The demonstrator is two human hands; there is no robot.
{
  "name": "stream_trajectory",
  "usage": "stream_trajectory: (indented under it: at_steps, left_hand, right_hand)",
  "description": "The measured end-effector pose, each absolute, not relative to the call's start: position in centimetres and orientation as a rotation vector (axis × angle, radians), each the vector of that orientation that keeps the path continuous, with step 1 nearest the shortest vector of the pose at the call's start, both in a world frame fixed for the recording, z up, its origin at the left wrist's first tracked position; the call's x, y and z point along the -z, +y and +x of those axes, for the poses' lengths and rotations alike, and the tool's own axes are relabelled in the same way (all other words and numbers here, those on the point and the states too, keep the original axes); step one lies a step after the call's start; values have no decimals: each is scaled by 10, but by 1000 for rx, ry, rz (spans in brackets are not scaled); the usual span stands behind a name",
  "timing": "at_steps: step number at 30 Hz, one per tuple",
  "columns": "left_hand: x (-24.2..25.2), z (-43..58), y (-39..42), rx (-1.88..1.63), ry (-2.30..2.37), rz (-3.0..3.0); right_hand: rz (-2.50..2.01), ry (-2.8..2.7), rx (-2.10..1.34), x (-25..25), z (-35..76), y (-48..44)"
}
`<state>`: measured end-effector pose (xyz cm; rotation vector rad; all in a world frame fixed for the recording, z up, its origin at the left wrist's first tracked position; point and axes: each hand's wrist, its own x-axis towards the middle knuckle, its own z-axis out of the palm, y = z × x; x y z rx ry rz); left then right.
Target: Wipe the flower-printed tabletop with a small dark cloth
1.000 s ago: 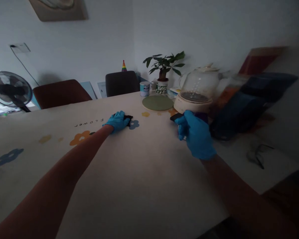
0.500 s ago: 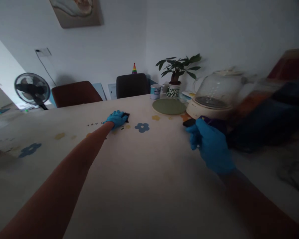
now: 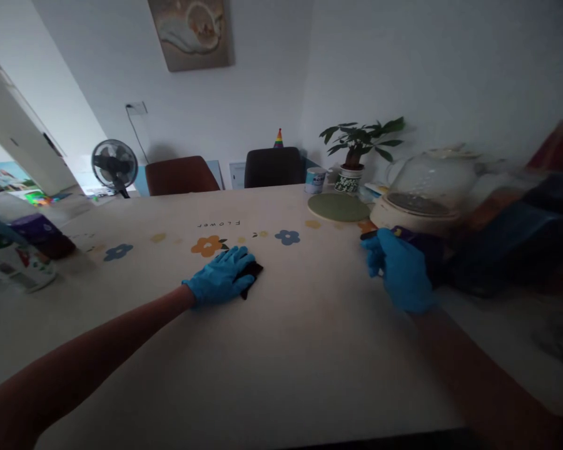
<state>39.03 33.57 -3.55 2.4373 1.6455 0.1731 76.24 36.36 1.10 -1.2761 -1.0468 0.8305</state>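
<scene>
My left hand (image 3: pixel 223 276), in a blue glove, presses down on a black cloth (image 3: pixel 250 275) on the pale tabletop (image 3: pixel 281 350). Its fingers lie over the cloth, and two dark corners stick out past them on the right. My right hand (image 3: pixel 398 269), also gloved in blue, is raised at the right with curled fingers. The tip of a dark object (image 3: pixel 368 235) shows just above them; the hand hides most of it, so its kind is unclear. Printed flowers, including an orange one (image 3: pixel 209 245), decorate the table surface beyond my left hand.
A glass kettle (image 3: pixel 426 187), a round green mat (image 3: pixel 338 207), a can (image 3: pixel 314 180) and a potted plant (image 3: pixel 351 147) stand at the back right. Dark bags (image 3: pixel 520 237) crowd the right side. A white container (image 3: pixel 21 256) stands left. Two chairs (image 3: pixel 182 175) line the far edge.
My left hand has drawn the black cloth nearer to me across the table. My right hand stays raised with its fingers curled. The view has turned left, bringing in the white container.
</scene>
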Motion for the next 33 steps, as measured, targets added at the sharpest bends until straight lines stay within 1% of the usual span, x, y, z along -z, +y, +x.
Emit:
stream_trajectory:
  at_steps: [8,11,14,18,25,33]
  left_hand:
    - [42,380,250,-219,1668,2407]
    - [41,379,239,-209,1695,2374]
    - [41,377,248,-215,1708,2368]
    - [39,365,291,-232,1850,2290]
    - [31,341,406,-151,2098,2148]
    - [38,313,515,-148,2287,2008]
  right_hand:
    - [-1273,-1051,-842,-12,760,362]
    - [-1256,-1056,-843,-12,759,361]
    - [-1237,-1072,-829,-13,758,361]
    - [-1261,-1074,-816,-13,759,361]
    - [-1326,-1117,-779,-13,758,358]
    - [-1496,-1185,-684,-20,755,353]
